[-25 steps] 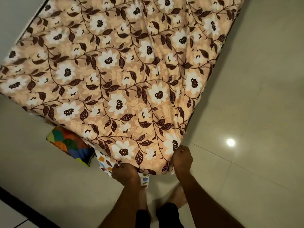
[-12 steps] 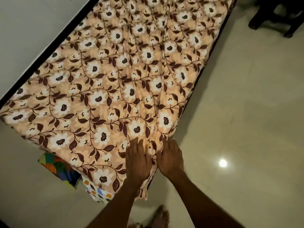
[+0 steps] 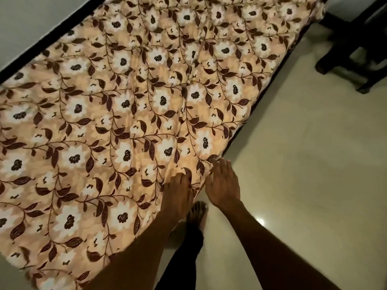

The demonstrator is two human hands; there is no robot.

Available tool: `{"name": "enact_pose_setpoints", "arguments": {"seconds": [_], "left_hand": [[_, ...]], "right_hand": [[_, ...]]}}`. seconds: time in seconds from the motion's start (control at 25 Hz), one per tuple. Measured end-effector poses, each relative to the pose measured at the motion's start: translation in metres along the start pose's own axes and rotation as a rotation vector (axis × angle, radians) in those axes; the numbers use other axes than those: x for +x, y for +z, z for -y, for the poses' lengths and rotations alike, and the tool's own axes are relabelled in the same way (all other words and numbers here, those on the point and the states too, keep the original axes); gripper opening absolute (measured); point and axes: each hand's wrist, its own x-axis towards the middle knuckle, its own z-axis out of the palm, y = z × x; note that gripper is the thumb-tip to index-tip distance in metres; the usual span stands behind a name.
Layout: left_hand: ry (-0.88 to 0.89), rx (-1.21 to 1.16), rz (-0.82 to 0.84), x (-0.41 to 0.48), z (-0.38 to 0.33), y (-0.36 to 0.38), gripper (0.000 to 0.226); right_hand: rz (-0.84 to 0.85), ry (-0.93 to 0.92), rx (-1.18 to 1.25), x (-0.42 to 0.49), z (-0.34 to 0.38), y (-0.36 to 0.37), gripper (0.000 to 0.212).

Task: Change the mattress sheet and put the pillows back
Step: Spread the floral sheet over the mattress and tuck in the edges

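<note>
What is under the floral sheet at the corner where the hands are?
Nothing shows beneath the floral sheet; it covers the whole top, and only a dark edge shows along its right side. Left hand and right hand rest at the near corner.

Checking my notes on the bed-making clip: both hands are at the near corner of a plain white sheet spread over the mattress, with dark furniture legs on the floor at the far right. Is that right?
Not quite: the sheet is not plain white but peach with white flowers and brown leaves, as the head view shows. The rest holds: the left hand and right hand are at its near corner, and dark furniture legs stand on the floor at the far right.
</note>
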Motion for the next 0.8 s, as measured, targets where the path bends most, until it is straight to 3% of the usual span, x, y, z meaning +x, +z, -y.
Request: {"name": "enact_pose_setpoints", "arguments": {"seconds": [0.2, 0.44, 0.64, 0.8], "left_hand": [[-0.038, -0.009, 0.072, 0.133, -0.058, 0.002, 0.034], [-0.125, -0.045, 0.058, 0.253, -0.129, -0.005, 0.040], [-0.345, -0.120, -0.064, 0.304, -0.163, 0.007, 0.031], [-0.500, -0.271, -0.163, 0.306, -0.184, 0.025, 0.014]], "right_hand": [[0.060, -0.022, -0.097, 0.138, -0.074, -0.070, 0.064], [0.137, -0.257, -0.349, 0.275, -0.139, -0.132, 0.056], [0.068, -0.669, -0.506, 0.366, -0.174, -0.158, 0.045], [0.145, -0.927, -0.524, 0.420, -0.192, -0.170, 0.023]]}}
